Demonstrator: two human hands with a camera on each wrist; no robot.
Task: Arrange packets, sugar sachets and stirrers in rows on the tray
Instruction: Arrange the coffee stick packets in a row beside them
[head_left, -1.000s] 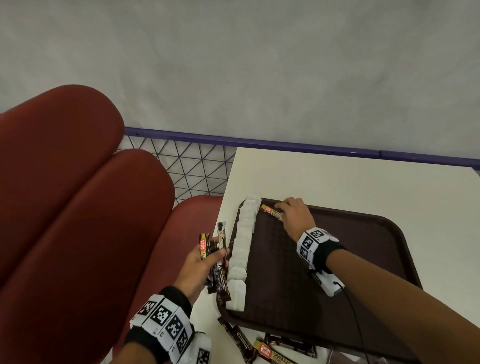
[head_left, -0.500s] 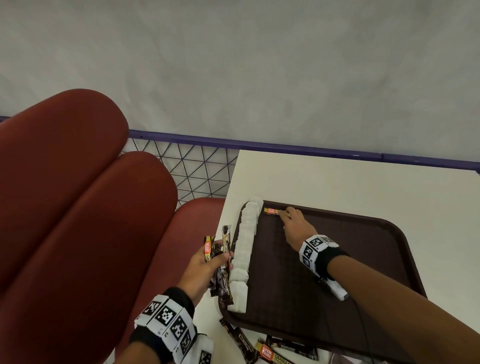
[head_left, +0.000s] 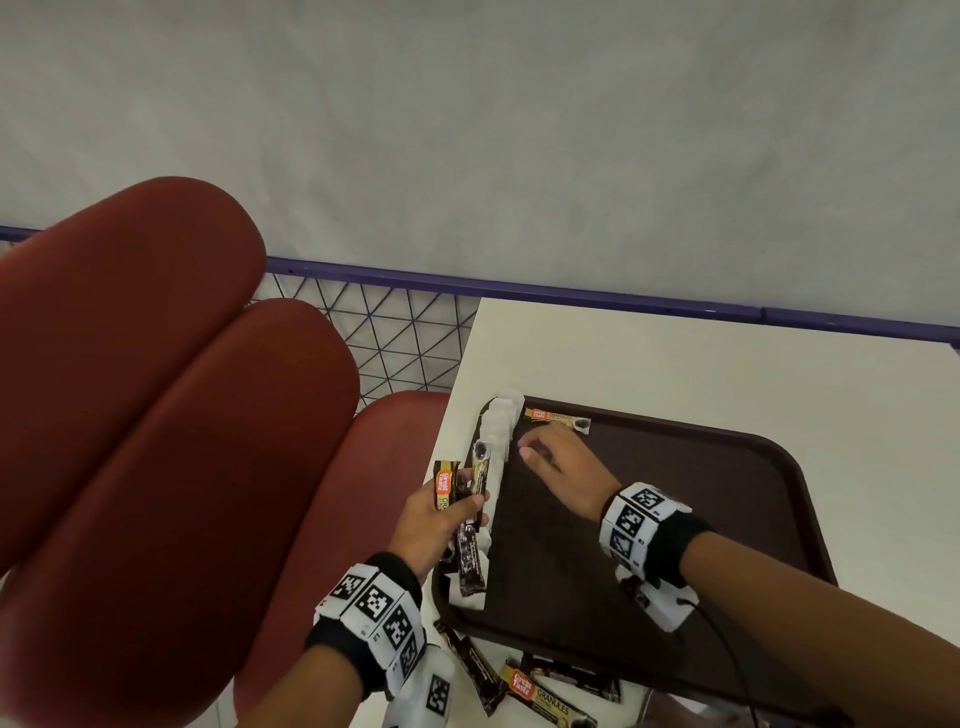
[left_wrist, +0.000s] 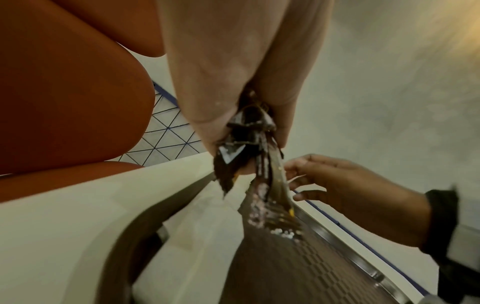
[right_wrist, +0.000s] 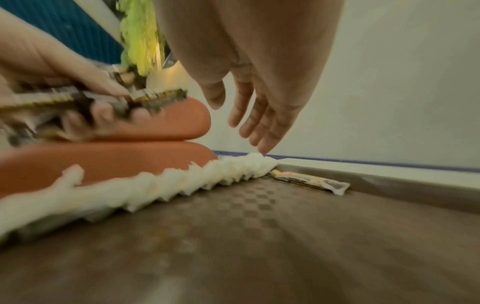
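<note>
A dark brown tray (head_left: 727, 519) lies on the pale table. White sugar sachets (head_left: 498, 447) (right_wrist: 182, 181) stand in a row along its left rim. One coffee packet (head_left: 557, 419) (right_wrist: 309, 180) lies flat at the tray's far left corner. My left hand (head_left: 441, 514) grips a bunch of coffee packets (head_left: 465, 514) (left_wrist: 249, 148) over the tray's left edge. My right hand (head_left: 550, 457) (right_wrist: 249, 115) hovers empty over the tray, fingers relaxed and pointing toward that bunch.
More coffee packets (head_left: 540, 696) lie on the table (head_left: 675, 364) by the tray's near edge. Red cushioned seats (head_left: 156, 415) fill the left. A purple rail with mesh (head_left: 395, 332) runs behind the table. No stirrers are in view.
My right hand let go of the packet at the tray's far left corner and drew back toward my left hand. The left hand kept its bunch.
</note>
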